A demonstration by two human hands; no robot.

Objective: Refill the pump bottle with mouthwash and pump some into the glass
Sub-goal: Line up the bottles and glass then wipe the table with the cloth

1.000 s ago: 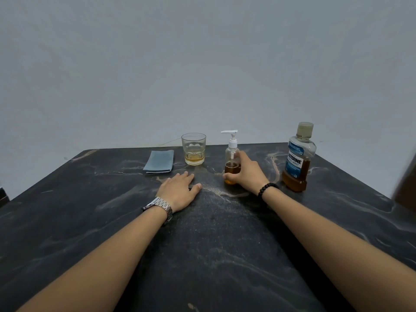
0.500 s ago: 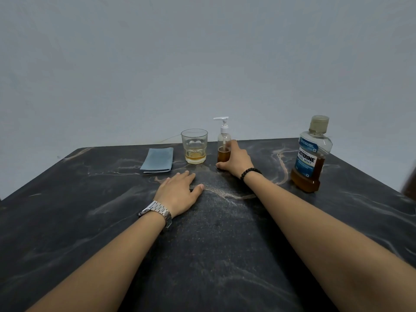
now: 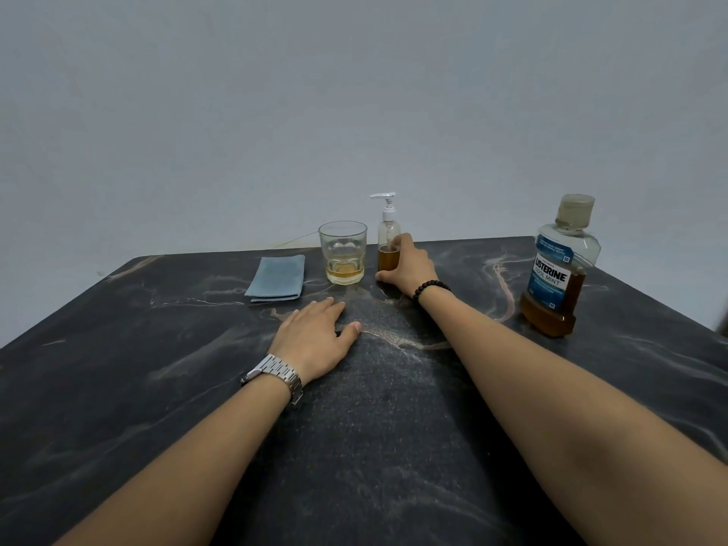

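Observation:
A small clear pump bottle (image 3: 387, 234) with a white pump head stands at the far middle of the dark marble table, amber liquid in its lower part. My right hand (image 3: 407, 267) grips its base, thumb in front. Just left of it stands a clear glass (image 3: 343, 256) with a little amber liquid at the bottom. The capped mouthwash bottle (image 3: 559, 269), blue-labelled and about a third full, stands upright at the right. My left hand (image 3: 317, 336) rests flat on the table, holding nothing.
A folded blue-grey cloth (image 3: 277, 277) lies left of the glass. The table's far edge (image 3: 220, 254) runs just behind the glass and pump bottle, with a plain grey wall beyond it. A dark object shows at the right frame edge (image 3: 724, 329).
My right hand has slid the pump bottle away from me and leftward, from the table's middle to a spot right beside the glass. My left hand has stayed flat in place.

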